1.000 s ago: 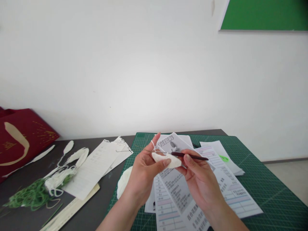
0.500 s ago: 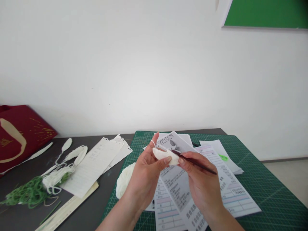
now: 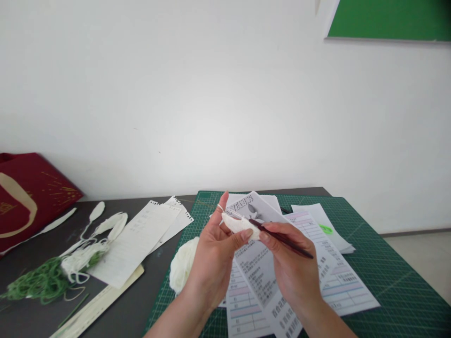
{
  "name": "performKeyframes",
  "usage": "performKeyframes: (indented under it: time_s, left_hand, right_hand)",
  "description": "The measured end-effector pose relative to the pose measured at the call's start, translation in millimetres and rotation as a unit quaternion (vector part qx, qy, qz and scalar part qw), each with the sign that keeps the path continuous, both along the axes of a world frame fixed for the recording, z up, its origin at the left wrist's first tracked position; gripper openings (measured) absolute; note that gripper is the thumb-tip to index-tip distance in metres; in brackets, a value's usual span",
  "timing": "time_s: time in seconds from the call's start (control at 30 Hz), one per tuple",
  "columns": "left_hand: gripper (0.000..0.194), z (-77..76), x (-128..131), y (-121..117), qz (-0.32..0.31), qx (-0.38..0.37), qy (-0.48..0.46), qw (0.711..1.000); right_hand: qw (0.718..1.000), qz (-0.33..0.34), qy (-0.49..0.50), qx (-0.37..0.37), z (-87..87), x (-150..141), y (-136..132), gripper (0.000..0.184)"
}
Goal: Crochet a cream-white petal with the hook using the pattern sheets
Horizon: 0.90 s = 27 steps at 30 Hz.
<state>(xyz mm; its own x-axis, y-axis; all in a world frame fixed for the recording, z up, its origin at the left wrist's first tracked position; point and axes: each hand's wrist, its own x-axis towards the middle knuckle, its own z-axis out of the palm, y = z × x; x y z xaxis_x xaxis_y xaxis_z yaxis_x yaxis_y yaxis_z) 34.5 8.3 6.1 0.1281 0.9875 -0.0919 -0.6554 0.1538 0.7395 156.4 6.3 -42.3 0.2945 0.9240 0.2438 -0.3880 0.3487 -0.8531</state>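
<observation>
My left hand (image 3: 213,251) pinches a small white crocheted piece (image 3: 238,224) between thumb and fingers, with white yarn looped over its raised index finger. My right hand (image 3: 292,267) grips a dark red crochet hook (image 3: 282,238), its tip poked into the white piece. Both hands hover above printed pattern sheets (image 3: 260,274) on a green cutting mat (image 3: 394,281). A ball of white yarn (image 3: 183,267) lies on the mat just left of my left wrist.
On the dark table (image 3: 31,319) to the left lie lined notebook pages (image 3: 141,239), white crocheted petals (image 3: 105,225), a tangle of green yarn (image 3: 38,281) and a dark red bag (image 3: 24,197). A white wall stands close behind.
The hook swung from level to slanting down to the right, its tip pushed further into the white piece. Both hands shifted slightly left and up.
</observation>
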Motion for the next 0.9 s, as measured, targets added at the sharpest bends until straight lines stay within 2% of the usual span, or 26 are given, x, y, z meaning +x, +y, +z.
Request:
performKeyframes:
  time_s: [0.13,0.4,0.6,0.9]
  left_hand:
    - [0.097,0.2,-2,1,-0.008,-0.005,0.004,1.0]
    - [0.099,4.2,-3,-1,0.017,-0.004,0.06,0.998]
    - [0.094,6.1,-2,-3,0.049,-0.002,0.09,0.995]
    - [0.095,2.7,-1,-1,0.048,-0.024,0.076,0.996]
  right_hand:
    - [0.998,0.01,0.052,-0.032,5.2,-2,0,0.016]
    - [0.981,0.097,0.152,-0.065,11.4,0,2,0.009]
    - [0.978,0.119,0.159,-0.071,10.4,4,6,0.007]
    - [0.989,0.078,0.11,-0.063,10.5,3,5,0.009]
